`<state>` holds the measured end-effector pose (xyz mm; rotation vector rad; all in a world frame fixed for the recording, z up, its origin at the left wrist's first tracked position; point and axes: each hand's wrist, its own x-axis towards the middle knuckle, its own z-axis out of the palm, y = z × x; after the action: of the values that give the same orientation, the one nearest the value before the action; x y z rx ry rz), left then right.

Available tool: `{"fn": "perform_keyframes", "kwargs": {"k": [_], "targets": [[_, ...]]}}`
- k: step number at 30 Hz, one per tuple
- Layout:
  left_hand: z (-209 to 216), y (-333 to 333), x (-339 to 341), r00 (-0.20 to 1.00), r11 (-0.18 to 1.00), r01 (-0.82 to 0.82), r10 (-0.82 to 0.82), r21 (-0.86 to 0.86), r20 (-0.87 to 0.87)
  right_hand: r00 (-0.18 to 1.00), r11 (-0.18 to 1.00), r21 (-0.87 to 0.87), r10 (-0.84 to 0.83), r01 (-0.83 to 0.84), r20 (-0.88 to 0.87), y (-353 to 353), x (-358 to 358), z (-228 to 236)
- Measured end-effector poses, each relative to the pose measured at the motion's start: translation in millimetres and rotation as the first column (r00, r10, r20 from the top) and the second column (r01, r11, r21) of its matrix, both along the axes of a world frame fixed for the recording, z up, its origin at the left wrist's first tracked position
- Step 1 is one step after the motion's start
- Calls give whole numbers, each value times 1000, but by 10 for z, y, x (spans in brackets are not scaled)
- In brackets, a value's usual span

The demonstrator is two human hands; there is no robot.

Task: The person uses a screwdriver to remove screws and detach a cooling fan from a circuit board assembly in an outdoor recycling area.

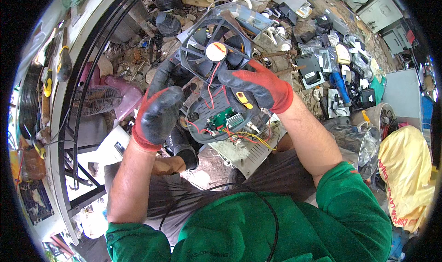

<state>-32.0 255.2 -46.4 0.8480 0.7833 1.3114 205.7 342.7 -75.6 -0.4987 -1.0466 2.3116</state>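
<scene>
A black square cooling fan (198,64) with a round white hub label is held up in front of me, tilted. My left hand (161,110), in a red and black glove, grips the fan's lower left side. My right hand (264,87), gloved alike, closes on its lower right corner. Just under the right hand shows a yellow and black tool handle (243,100); its tip is hidden. A red wire (211,88) runs from the fan toward a grey plastic housing (195,112) below. In that housing sits a green circuit board (216,119) with a finned metal heat sink (235,120).
A slotted beige panel (251,158) lies over my lap under loose coloured wires. To the right are a heap of electronic scrap (334,73), a clear tub (361,144) and a yellow bag (403,176). Screwdrivers (63,64) hang at the left beside a metal frame (76,84).
</scene>
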Motion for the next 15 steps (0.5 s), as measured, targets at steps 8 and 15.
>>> {"fn": "perform_keyframes", "kwargs": {"k": [8,15], "targets": [[18,-89,214,975,998,-48,37,-44,-218,995,985,173,5,-23,101,-6,-26,49],[-169,-127,232,958,980,-200,195,-3,-211,995,967,255,-2,-24,100,-83,-70,150]]}}
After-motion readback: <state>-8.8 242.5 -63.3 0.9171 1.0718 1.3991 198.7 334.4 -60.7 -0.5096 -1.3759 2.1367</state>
